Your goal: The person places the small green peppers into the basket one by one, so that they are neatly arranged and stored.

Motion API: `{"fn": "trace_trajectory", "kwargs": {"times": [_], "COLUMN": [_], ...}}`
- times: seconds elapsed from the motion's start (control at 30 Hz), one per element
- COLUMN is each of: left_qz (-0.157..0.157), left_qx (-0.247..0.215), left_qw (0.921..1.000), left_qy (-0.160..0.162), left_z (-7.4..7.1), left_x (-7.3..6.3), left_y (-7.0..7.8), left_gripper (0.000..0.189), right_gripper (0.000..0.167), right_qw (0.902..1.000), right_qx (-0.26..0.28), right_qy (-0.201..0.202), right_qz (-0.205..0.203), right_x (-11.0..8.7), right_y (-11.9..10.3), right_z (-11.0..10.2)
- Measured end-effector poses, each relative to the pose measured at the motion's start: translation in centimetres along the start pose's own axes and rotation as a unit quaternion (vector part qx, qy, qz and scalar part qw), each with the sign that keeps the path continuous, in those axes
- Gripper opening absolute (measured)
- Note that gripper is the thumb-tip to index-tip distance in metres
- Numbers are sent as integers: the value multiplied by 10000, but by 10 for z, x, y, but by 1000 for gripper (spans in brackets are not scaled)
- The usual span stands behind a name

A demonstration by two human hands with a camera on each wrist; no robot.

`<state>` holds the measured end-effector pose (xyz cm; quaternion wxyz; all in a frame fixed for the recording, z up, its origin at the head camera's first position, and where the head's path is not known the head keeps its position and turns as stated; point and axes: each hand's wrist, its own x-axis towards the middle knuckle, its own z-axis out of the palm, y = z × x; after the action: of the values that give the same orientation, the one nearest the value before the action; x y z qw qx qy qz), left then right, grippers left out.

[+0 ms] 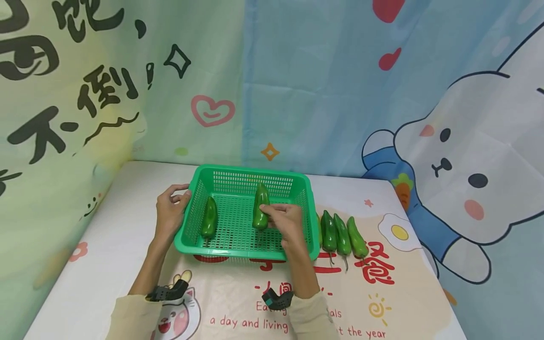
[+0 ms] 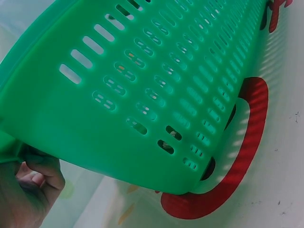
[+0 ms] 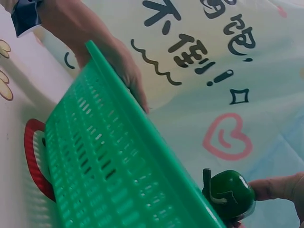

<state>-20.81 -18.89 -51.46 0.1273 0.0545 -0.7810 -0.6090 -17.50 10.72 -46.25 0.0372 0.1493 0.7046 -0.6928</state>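
Observation:
A green plastic basket point(image 1: 233, 217) with slotted sides sits on the table. At its left end, my left hand point(image 1: 170, 212) grips the rim; curled fingers point(image 2: 45, 175) show there in the left wrist view. Over the basket's right half, my right hand point(image 1: 288, 224) pinches a green pepper point(image 1: 261, 198) between thumb and fingers, its stem end towards me. The right wrist view shows this pepper point(image 3: 232, 192) above the basket rim. Another green pepper point(image 1: 209, 217) lies on the basket floor at the left, apart from both hands.
Right of the basket, several green peppers point(image 1: 342, 236) lie in a row on the printed tablecloth point(image 1: 246, 293), one partly hidden by the basket wall. A patterned curtain point(image 1: 297, 94) hangs behind the table's back edge. Each wrist wears a black strap point(image 1: 170, 291).

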Motion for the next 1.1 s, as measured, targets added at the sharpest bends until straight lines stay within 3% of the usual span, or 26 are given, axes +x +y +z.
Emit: {"fn": "trace_trajectory", "kwargs": {"times": [0.67, 0.87, 0.97, 1.1], "left_qz": [70, 65, 37, 10], "left_qx": [-22, -18, -6, -10], "left_qw": [9999, 9999, 9999, 9999], "left_qy": [-103, -91, -103, -136], "left_z": [-1, 0, -1, -1], "left_x": [2, 2, 1, 1], "left_y": [-1, 0, -1, -1], "left_gripper": [33, 33, 33, 34], "right_gripper": [24, 17, 26, 45], "right_qw": [9973, 9901, 9834, 9715], "right_qx": [-489, -1238, -1579, -2069], "right_qy": [-551, -459, -439, -387], "right_qz": [-30, -482, -778, -1092], "right_x": [6, 7, 9, 32], "right_y": [0, 2, 5, 27], "right_z": [50, 66, 73, 82]}}
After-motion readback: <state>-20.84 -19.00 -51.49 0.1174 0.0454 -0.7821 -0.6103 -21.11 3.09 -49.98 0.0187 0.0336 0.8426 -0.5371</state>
